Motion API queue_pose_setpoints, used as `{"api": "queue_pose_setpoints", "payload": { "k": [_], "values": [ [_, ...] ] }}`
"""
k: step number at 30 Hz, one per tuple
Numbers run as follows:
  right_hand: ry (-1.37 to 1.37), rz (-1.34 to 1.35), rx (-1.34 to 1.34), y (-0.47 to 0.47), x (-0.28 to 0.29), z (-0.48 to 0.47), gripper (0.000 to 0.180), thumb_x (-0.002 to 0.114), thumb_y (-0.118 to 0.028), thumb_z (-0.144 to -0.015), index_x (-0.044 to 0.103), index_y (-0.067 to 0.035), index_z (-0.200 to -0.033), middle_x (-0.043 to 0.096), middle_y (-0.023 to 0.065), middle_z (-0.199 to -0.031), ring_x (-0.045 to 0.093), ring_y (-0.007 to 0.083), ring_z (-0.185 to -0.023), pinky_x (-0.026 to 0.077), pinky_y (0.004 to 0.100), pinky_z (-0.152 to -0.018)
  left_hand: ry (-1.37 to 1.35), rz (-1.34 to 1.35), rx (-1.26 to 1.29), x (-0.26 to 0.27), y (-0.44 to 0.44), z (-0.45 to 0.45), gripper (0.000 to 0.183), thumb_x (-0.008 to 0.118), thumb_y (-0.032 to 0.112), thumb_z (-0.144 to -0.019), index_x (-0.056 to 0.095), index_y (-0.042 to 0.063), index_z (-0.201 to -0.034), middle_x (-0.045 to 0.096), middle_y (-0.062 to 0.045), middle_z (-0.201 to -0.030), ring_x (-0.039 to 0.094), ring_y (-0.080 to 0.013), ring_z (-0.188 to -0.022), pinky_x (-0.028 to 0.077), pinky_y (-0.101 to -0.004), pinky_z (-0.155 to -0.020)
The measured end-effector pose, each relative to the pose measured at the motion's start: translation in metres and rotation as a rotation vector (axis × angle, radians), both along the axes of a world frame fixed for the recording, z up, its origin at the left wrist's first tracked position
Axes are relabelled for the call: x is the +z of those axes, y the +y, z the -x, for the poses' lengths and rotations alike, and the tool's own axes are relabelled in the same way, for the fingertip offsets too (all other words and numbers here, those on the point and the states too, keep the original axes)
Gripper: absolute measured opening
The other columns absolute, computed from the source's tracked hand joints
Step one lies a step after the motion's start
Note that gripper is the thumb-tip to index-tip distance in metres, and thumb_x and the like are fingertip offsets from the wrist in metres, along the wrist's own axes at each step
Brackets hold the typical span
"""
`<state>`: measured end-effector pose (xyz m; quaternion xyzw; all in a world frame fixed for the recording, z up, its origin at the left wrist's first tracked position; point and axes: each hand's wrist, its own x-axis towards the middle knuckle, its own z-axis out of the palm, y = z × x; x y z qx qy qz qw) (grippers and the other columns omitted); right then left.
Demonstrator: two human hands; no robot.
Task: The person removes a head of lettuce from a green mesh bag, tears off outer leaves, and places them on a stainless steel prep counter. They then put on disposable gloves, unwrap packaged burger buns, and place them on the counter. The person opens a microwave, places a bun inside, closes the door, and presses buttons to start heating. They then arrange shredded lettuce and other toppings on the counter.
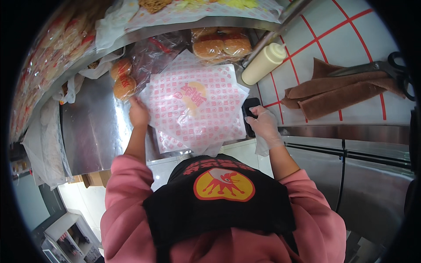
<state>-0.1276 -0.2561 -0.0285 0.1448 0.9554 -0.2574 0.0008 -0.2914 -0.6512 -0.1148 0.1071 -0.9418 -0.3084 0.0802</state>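
Observation:
A stack of wrapping paper (210, 115) with red print lies fanned out before me on the steel counter. My left hand (138, 112) is bare and rests at the stack's left edge, its fingertips just below two buns in a clear bag (124, 88). Whether it grips the bag or the paper cannot be made out. Over on the right, my right hand (264, 123) wears a clear plastic glove. Its thumb and forefinger are apart, with nothing visible between them. Partly behind that hand lies a black phone-like object (251, 105), beside the paper.
Bagged buns (221, 46) sit behind the paper, beside a cream-coloured squeeze bottle (264, 64). Scissors (365, 68) lie on a brown cloth (335, 90) to the right. A raised steel shelf (204, 23) holds fried food (155, 5) and shredded lettuce. Bare steel countertop (93, 128) extends leftward.

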Motion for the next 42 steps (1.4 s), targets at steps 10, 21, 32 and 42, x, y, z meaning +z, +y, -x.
{"api": "queue_pose_setpoints", "payload": {
  "k": [10, 21, 32, 42],
  "values": [
    [0.13, -0.153, -0.13, -0.008, -0.011, -0.012, 0.065, 0.074, -0.02, -0.061, 0.046, -0.009, -0.119, 0.053, 0.0135, -0.113, 0.052, 0.0318, -0.105, 0.045, 0.0407, -0.087, -0.012, -0.047, 0.03, 0.002, -0.02, -0.044, 0.042, 0.052, 0.044, -0.09, 0.053, 0.002, -0.092, 0.061, -0.019, -0.068, 0.06, -0.0337, -0.059, 0.046, -0.0417, -0.057],
    [0.075, -0.139, -0.183, -0.009, -0.024, -0.01, 0.076, 0.074, -0.017, -0.061, 0.037, -0.011, -0.127, 0.041, 0.0185, -0.127, 0.045, 0.0371, -0.116, 0.042, 0.0419, -0.095, -0.153, -0.114, -0.099, 0.004, -0.024, -0.022, 0.03, 0.064, 0.027, -0.08, 0.059, -0.002, -0.075, 0.063, -0.017, -0.069, 0.062, -0.0306, -0.064, 0.047, -0.0383, -0.061],
    [-0.022, -0.166, -0.32, -0.018, -0.023, -0.001, 0.08, 0.072, -0.021, -0.062, 0.034, -0.015, -0.132, 0.036, 0.0194, -0.13, 0.046, 0.0394, -0.115, 0.044, 0.0435, -0.093, -0.221, -0.218, -0.032, -0.011, -0.029, -0.032, 0.05, 0.067, 0.037, -0.079, 0.054, -0.003, -0.107, 0.064, -0.017, -0.079, 0.064, -0.0294, -0.069, 0.05, -0.0371, -0.068],
    [-0.147, 0.029, -0.089, -0.046, -0.01, -0.025, 0.048, 0.064, -0.024, -0.075, 0.05, -0.004, -0.116, 0.061, 0.0203, -0.106, 0.06, 0.0359, -0.097, 0.047, 0.043, -0.084, -0.76, -0.573, -0.03, 0.027, -0.019, -0.137, 0.028, 0.073, 0.019, -0.079, 0.054, -0.001, -0.081, 0.06, -0.009, -0.064, 0.058, -0.0151, -0.048, 0.048, -0.0256, -0.042]
  ]
}}
